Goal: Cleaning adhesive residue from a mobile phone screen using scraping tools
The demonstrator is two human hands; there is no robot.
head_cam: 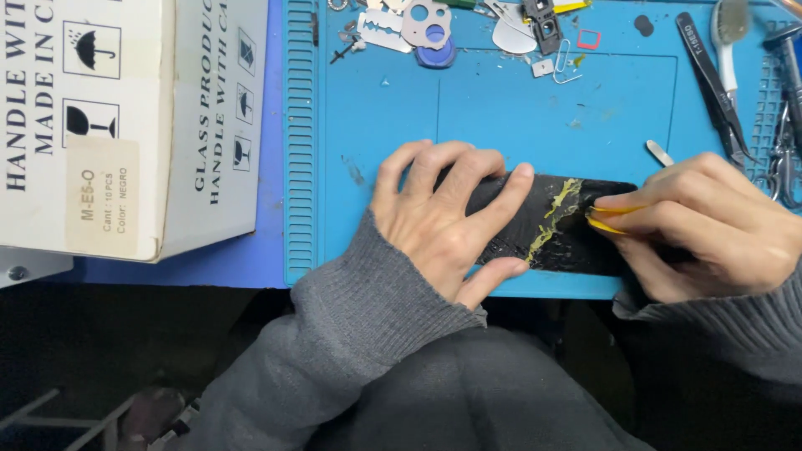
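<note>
Black phone panel [543, 225]: lies flat at the near edge of the blue work mat [501, 108], pinned by my left hand [434, 221], fingers spread and pressing, palm open, gripping nothing. My right hand [710, 225] is closed in a pinch on a yellow pick [608, 219], its tip at the panel's right part. Yellowish adhesive residue [553, 219]: a ragged strip runs across the panel just left of the pick; I judge the scraping partly done, with this strip and dark smears near it left to clear. White cardboard box [125, 117]: left of the mat, rectangular, black lettering and fragile-goods pictograms, one pale sticker on its near face. Black tweezers [714, 83], a white-handled brush [728, 42] and small metal parts [418, 25]: along the mat's far edge.
</note>
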